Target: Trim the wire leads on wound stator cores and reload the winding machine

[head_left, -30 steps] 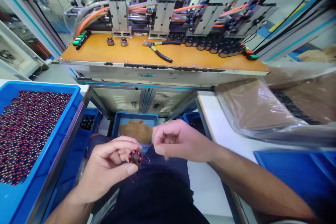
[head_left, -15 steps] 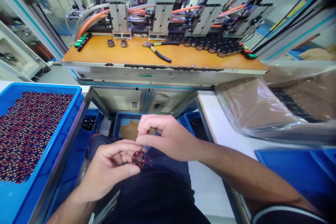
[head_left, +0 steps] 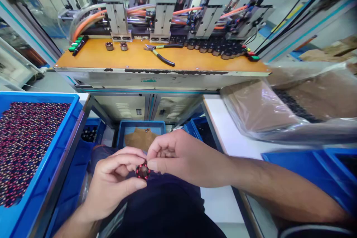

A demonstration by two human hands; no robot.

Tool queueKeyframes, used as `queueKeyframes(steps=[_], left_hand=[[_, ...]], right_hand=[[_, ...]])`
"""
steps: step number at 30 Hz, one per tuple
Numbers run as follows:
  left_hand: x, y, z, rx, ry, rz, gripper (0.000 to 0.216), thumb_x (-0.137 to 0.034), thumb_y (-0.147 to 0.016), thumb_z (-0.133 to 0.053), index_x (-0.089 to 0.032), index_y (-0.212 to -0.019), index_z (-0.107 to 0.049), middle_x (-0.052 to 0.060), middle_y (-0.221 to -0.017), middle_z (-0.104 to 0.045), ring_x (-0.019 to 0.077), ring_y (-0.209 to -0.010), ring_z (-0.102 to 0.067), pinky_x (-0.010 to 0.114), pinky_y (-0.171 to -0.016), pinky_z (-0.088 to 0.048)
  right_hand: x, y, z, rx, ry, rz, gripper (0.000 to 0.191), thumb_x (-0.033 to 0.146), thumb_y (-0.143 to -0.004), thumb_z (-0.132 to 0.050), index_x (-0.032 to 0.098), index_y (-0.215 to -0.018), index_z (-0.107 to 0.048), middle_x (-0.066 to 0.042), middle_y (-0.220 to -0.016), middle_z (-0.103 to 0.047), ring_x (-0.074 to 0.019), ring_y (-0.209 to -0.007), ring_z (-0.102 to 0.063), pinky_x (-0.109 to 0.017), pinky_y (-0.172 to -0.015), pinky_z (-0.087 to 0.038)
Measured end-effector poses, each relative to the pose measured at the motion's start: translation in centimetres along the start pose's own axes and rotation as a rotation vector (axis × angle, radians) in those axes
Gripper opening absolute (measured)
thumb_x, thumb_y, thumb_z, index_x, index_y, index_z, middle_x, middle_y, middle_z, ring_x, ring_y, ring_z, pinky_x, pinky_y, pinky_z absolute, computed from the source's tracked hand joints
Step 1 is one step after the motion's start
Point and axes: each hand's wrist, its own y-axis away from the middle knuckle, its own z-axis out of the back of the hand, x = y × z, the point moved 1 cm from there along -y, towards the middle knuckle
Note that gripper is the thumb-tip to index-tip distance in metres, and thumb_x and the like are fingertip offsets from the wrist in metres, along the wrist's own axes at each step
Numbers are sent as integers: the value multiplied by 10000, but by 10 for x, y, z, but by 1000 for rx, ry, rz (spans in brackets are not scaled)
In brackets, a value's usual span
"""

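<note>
My left hand (head_left: pixel 114 182) pinches a small round coil part (head_left: pixel 143 171), dark with red windings, between thumb and fingers above my lap. My right hand (head_left: pixel 173 156) is closed in a pinch with its fingertips right at the coil's upper right edge, touching it or a thin wire on it. A blue bin (head_left: pixel 73 119) at the left is filled with several of the same red-wound coils (head_left: pixel 25 145).
An orange-topped machine bench (head_left: pixel 134 57) stands ahead with pliers (head_left: pixel 160 52), two small metal rings (head_left: pixel 115 46) and a row of dark parts (head_left: pixel 220 47). Plastic-wrapped brown trays (head_left: pixel 262 108) lie at the right. Blue bins sit below the bench (head_left: pixel 141 134) and at the right (head_left: pixel 320 171).
My right hand has come down and left from above the coil, and its fingertips now pinch at the coil's edge. The left hand keeps holding the coil in nearly the same place.
</note>
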Motion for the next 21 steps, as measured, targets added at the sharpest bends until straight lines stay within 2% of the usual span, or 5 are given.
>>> queueKeyframes(steps=[5, 10, 14, 18, 21], left_hand=[[2, 3, 0, 31, 127, 71, 394, -59, -659, -835, -269, -989, -784, 39, -1033, -700, 91, -755, -672, 128, -644, -534], [6, 1, -1, 122, 249, 104, 393, -85, -659, -847, -250, -1009, -779, 30, -1022, -634, 52, -662, -638, 99, -564, -498], [9, -4, -3, 172, 301, 112, 357, -131, -653, -867, -246, -976, -770, 5, -970, -588, 17, -608, -571, 107, -560, -482], [11, -5, -4, 177, 333, 119, 300, -183, -639, -884, -227, -900, -743, -10, -912, -565, 37, -629, -574, 148, -602, -507], [12, -3, -4, 166, 326, 90, 335, -196, -634, -889, -240, -932, -741, -7, -919, -550, 42, -625, -565, 165, -595, -514]], right_hand=[[7, 2, 0, 13, 189, 4, 119, 144, -855, -593, 121, -777, -680, 43, -622, -589, -48, -576, -512, -160, -548, -386], [7, 7, 0, 39, 284, 142, 154, 151, -893, -577, 120, -773, -669, 34, -652, -590, -58, -610, -510, -182, -589, -386], [0, 9, 0, 32, 247, 226, 144, 145, -893, -585, 120, -776, -666, 25, -675, -598, -62, -627, -527, -175, -606, -401], [-6, 11, -1, 22, 181, 279, 139, 138, -890, -599, 116, -770, -667, 22, -683, -609, -56, -629, -540, -161, -614, -411], [-7, 12, -3, 8, 159, 293, 127, 128, -882, -607, 110, -776, -676, 19, -695, -615, -51, -634, -546, -151, -618, -414]])
